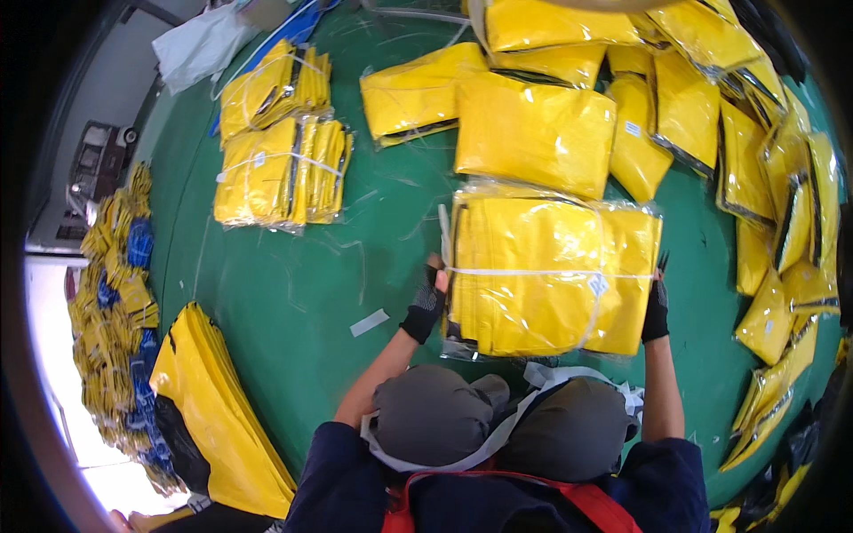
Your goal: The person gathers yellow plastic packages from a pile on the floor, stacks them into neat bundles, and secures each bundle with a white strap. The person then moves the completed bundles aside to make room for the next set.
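Observation:
A bundle of flat yellow packages in clear plastic (533, 306) lies in front of my knees, tied with crossing white straps. My left hand (426, 300), in a dark fingerless glove, is closed at the bundle's left edge, fingertips bare. At the opposite edge my right hand (657, 309), gloved the same way, grips the side; the bundle partly hides its fingers. A small dark pointed tool (663, 261) sticks up by the right hand, its kind too small to make out. Just beyond the bundle lies a loose yellow package (536, 133).
Two strapped yellow bundles (258, 178) lie on the green floor (302, 302) at far left. Loose yellow packages (689, 107) spread along the far and right sides. A white scrap (370, 322) lies left of my hand. Yellow and blue bundles (111, 329) are piled at the left edge.

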Tool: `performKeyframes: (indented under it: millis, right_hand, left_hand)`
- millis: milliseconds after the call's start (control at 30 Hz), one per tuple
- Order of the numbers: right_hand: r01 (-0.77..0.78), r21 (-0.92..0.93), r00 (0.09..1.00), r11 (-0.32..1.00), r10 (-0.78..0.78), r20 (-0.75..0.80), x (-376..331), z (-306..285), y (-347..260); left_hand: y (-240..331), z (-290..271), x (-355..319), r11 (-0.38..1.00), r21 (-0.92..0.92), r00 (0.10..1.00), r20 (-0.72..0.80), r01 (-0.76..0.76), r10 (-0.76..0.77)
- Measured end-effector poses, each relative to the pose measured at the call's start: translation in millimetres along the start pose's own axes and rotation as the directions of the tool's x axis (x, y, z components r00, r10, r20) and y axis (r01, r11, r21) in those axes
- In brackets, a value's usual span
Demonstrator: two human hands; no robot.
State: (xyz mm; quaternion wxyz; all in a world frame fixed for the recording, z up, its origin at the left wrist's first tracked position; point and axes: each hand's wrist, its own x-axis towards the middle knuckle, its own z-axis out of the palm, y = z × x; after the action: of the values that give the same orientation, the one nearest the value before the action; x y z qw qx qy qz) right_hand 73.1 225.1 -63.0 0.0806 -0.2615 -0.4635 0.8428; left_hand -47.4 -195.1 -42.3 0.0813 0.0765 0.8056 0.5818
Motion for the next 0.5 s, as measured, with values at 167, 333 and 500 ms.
performKeyframes:
  millis: [167, 333, 500]
  right_hand:
    - [-0.031, 0.162, 0.991, 0.986, 0.01, 0.132, -21.4, 88.4, -16.9]
    - [-0.148, -0.022, 0.724, 0.989, 0.124, 0.678, 21.6, 235.2, 6.9]
    - [0.364, -0.206, 0.741, 0.908, -0.149, 0.655, 19.6, 177.6, -64.4]
  left_hand:
    - [-4.3, -62.9, -38.7, 0.55, -0.636, 0.84, 0.386, 0.541, -0.381]
    - [32.1, -264.1, -61.1, 0.955, 0.2, 0.947, -0.277, 0.22, -0.16]
    - [169.1, -189.8, -15.1, 0.885, 0.465, 0.982, -0.171, 0.008, 0.081]
